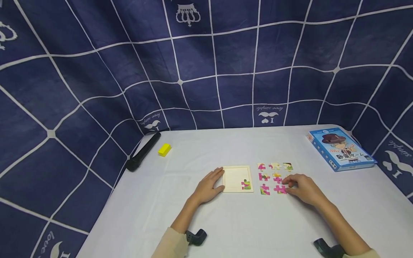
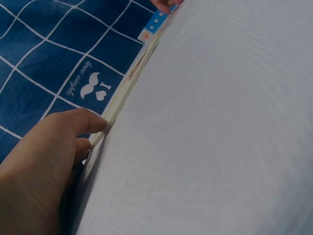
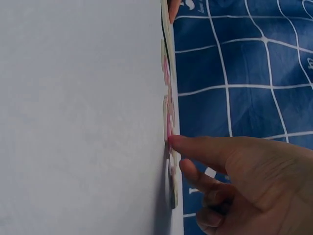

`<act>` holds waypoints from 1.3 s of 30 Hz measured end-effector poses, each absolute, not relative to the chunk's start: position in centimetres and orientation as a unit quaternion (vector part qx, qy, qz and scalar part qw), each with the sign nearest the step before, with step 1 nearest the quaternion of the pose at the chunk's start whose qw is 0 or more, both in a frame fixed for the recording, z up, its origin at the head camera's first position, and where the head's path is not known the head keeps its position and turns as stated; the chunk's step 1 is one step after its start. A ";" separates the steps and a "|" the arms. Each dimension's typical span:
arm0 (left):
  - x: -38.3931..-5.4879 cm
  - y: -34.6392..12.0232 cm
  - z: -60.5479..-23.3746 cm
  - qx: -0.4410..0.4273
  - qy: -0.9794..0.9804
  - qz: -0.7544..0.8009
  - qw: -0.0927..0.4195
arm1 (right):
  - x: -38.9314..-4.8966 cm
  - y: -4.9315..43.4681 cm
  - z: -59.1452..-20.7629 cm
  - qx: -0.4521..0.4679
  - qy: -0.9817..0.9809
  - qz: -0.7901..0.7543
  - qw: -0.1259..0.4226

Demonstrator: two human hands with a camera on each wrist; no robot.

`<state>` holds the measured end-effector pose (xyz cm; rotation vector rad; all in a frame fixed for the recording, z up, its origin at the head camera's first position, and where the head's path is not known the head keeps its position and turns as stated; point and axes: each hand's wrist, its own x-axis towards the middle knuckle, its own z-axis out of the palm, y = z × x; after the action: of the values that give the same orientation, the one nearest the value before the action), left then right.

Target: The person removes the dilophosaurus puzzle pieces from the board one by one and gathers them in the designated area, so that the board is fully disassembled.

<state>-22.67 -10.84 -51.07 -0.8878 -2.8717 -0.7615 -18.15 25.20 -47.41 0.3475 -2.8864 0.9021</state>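
Note:
A square, light wooden puzzle tray lies on the white table, with one pink and green jigsaw piece in its lower right corner. My left hand rests at the tray's left edge, fingers along the rim and thumb near the lower corner. To the right of the tray, several loose pieces lie in rows, among them a pink piece at the lower right. My right hand is over that side; its thumb touches a piece's edge, while the index finger is apart from the thumb. The hand partly hides the pieces behind it.
A blue box with a cartoon figure lies at the back right. At the left stand-off are a yellow block and a long black object with a wider near end. Blue gridded cloth hangs behind and beside the table.

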 end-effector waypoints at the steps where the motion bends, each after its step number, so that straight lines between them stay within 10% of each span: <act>1: -22.7 -10.8 -51.1 -0.287 -0.926 -0.246 0.020 | -18.1 25.0 -47.4 0.118 -0.946 0.297 0.054; 39: -22.7 -10.9 -51.1 -0.287 -0.926 -0.244 0.020 | -21.4 15.4 -49.1 0.229 -0.905 0.354 0.050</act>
<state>-22.74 -10.90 -51.14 -0.8894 -2.8740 -0.7556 -21.38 15.45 -49.09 0.6976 -2.7568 1.0793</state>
